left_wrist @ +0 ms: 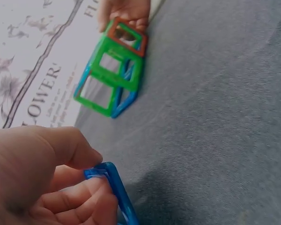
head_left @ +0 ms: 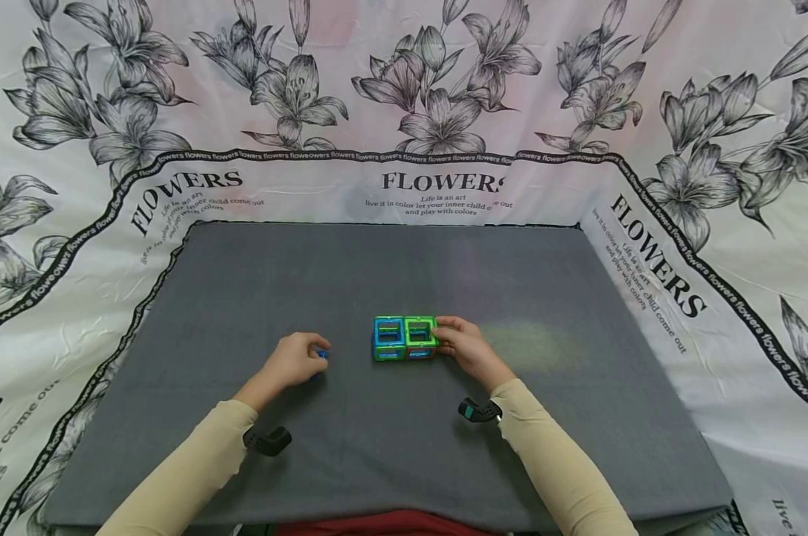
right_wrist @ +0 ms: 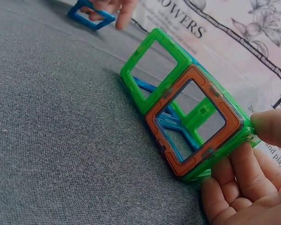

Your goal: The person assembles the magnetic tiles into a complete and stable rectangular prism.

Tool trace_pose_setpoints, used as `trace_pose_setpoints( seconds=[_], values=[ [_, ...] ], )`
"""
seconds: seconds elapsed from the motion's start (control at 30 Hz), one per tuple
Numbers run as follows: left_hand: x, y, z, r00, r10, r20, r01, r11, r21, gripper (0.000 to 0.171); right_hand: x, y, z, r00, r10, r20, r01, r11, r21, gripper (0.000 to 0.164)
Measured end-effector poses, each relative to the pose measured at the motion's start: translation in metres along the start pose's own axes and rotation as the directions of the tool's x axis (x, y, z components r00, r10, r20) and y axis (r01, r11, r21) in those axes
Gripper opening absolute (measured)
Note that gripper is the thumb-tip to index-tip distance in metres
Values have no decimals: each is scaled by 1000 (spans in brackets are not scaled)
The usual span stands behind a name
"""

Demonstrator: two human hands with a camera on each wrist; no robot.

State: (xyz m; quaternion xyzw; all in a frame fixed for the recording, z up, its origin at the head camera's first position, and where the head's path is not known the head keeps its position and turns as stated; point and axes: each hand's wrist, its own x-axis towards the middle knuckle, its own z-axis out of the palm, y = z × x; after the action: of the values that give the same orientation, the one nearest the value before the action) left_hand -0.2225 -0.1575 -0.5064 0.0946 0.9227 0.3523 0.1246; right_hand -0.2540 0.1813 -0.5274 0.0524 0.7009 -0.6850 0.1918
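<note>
My left hand [head_left: 293,359] pinches a blue square magnetic tile [left_wrist: 116,183] between thumb and fingers, left of the middle of the table; in the head view the fingers mostly hide it. My right hand [head_left: 469,350] holds the right end of a two-cube block of magnetic tiles [head_left: 405,333] with thumb and fingers. This block has green, blue and orange open-framed sides, and its orange tile [right_wrist: 233,123] faces the right wrist camera. A gap of table separates the blue tile from the block.
A grey cloth covers the table [head_left: 297,268]. White fabric printed with flowers and lettering [head_left: 437,134] rises behind it and along both sides. Black wrist straps [head_left: 268,441] sit on both forearms.
</note>
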Motion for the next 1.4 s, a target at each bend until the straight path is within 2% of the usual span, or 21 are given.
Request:
trace_pose_setpoints(
  seconds=[0.1, 0.17, 0.27, 0.33, 0.47, 0.5, 0.63, 1.03, 1.3, 1.4],
  values=[
    [5, -3, -2, 997, -74, 5, 74, 991, -115, 37, 0, 0, 0, 1000, 2, 0, -2, 1000, -2, 48],
    [10, -4, -1, 992, -128, 11, 127, 963, -238, 38, 1, 0, 0, 1000, -3, 2, 3, 1000, -4, 49],
    [19, -2, 1, 980, -196, 37, 194, 891, -410, 41, 1, 1, 1, 1000, -5, -2, 5, 1000, 0, 48],
    [24, 1, 3, 969, -241, 58, 236, 821, -520, 42, 2, 1, 1, 1000, -7, -4, 7, 1000, 3, 48],
    [34, 9, 8, 960, -267, 86, 256, 708, -659, 47, 2, 3, 2, 1000, -7, -16, 7, 1000, 9, 46],
    [36, 10, 9, 959, -268, 90, 256, 686, -682, 47, 2, 3, 2, 1000, -8, -17, 8, 1000, 8, 46],
    [43, 18, 14, 960, -261, 101, 250, 637, -729, 48, 1, 4, 1, 1000, -4, -21, 4, 1000, 5, 45],
    [56, 33, 29, 955, -256, 147, 270, 557, -785, 46, 1, 3, 0, 1000, -7, -19, 7, 1000, 2, 47],
    [62, 36, 38, 956, -255, 145, 267, 551, -791, 46, 2, 6, -1, 1000, -12, -29, 12, 1000, 13, 46],
    [63, 37, 40, 955, -259, 143, 268, 556, -787, 44, 2, 6, 0, 999, -16, -29, 16, 1000, 18, 46]
  ],
)
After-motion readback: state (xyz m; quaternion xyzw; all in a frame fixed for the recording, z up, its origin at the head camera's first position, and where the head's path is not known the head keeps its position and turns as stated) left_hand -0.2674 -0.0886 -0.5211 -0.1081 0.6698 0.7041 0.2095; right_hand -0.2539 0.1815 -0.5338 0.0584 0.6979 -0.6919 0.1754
